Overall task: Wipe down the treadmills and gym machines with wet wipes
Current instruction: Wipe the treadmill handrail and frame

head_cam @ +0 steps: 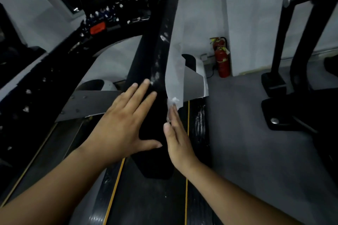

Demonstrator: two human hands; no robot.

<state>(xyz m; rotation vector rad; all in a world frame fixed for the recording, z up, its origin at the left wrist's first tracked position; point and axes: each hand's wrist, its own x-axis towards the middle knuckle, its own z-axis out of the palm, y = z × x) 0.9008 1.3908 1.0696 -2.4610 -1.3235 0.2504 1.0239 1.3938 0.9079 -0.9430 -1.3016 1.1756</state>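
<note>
Treadmill handrail (155, 45) mid-wipe: two flat hands on it, one on each side.

Left of the handrail: console (109, 11) with red stop button (97, 27), pale specks on it (dust or glare, cannot tell). Left hand (126, 120) lies on the handrail's upper face, fingers straight and spread, gripping nothing. Wet wipe (174, 71) is a pale sheet pressed against the handrail's right flank, running up from the right hand (178, 140), whose straight fingers pin its lower edge to the black surface. Step in hand, as I read it: wiping the rail's side. Pale smears show on the handrail above the left fingertips, so the next stroke likely calls for sliding the wipe up over them with steady pressure — left hand bracing. Right of the handrail: grey floor (247, 151), two red fire extinguishers (222, 60) by a white wall, then a black machine frame (285, 42).
</note>
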